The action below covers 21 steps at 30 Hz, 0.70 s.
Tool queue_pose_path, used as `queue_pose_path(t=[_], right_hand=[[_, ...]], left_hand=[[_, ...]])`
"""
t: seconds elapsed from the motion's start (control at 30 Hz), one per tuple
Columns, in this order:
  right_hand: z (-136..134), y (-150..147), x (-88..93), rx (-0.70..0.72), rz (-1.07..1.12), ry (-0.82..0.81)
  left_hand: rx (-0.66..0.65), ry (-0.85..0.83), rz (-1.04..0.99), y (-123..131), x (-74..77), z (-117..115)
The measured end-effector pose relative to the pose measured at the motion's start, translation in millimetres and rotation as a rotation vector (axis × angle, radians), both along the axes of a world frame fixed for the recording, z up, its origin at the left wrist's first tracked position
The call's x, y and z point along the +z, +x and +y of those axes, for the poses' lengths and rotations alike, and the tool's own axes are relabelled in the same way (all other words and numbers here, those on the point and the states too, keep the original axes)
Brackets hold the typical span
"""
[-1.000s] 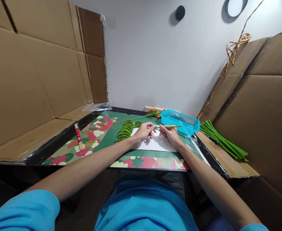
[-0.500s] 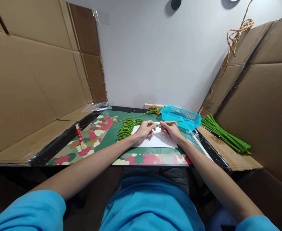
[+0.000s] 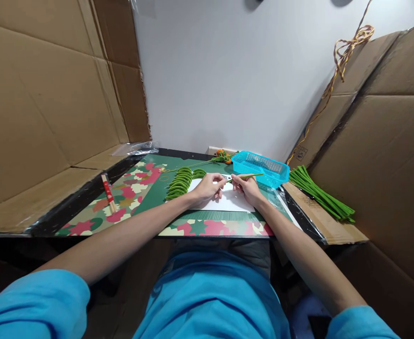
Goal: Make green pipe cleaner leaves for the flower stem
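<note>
A green pipe cleaner (image 3: 254, 175) runs between my two hands over a white sheet of paper (image 3: 224, 205). My right hand (image 3: 248, 188) pinches it, and its free end sticks out to the right. My left hand (image 3: 208, 187) is closed, thumb and forefinger together at the stem's left end; the fingers hide exactly how that end is gripped. Left of the paper lies a row of curved green pipe-cleaner pieces (image 3: 179, 183), with a few more curved pieces (image 3: 198, 173) beside it, just behind my left hand.
A blue plastic basket (image 3: 284, 175) stands behind my right hand. Orange flowers on a green stem (image 3: 224, 156) lie at the back. On cardboard at right rests a bundle of straight green pipe cleaners (image 3: 321, 194). Red-wrapped chopsticks (image 3: 108, 190) lie left. Cardboard walls (image 3: 44, 80) flank the table.
The whole view has shifted slightly, so things sit a little further left and higher. Both hands stay close together at the pipe cleaner, with little visible change in their hold.
</note>
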State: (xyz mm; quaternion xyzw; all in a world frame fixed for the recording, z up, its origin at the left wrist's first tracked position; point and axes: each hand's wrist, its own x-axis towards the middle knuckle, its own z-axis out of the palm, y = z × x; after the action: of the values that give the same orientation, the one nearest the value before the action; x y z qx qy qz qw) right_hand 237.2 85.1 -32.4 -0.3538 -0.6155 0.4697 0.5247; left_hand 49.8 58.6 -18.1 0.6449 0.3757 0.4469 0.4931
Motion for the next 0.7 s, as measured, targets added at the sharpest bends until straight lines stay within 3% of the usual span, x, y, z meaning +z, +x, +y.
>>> queue_pose_path(t=[0.23,0.43,0.7], right_hand=[[0.0,-5.0,1.8,0.006,0.022,0.011],[1.4,-6.3,2.0,0.023,0.021,0.018],[4.6,-2.8,-0.7,0.000,0.028,-0.008]], left_hand=[[0.061,0.037,-0.034,-0.7,2.2,-0.4],[0.008,0.063,-0.052,-2.3,4.5,-3.6],[0.040,-0.025,-0.124,3.2,-1.5,-2.9]])
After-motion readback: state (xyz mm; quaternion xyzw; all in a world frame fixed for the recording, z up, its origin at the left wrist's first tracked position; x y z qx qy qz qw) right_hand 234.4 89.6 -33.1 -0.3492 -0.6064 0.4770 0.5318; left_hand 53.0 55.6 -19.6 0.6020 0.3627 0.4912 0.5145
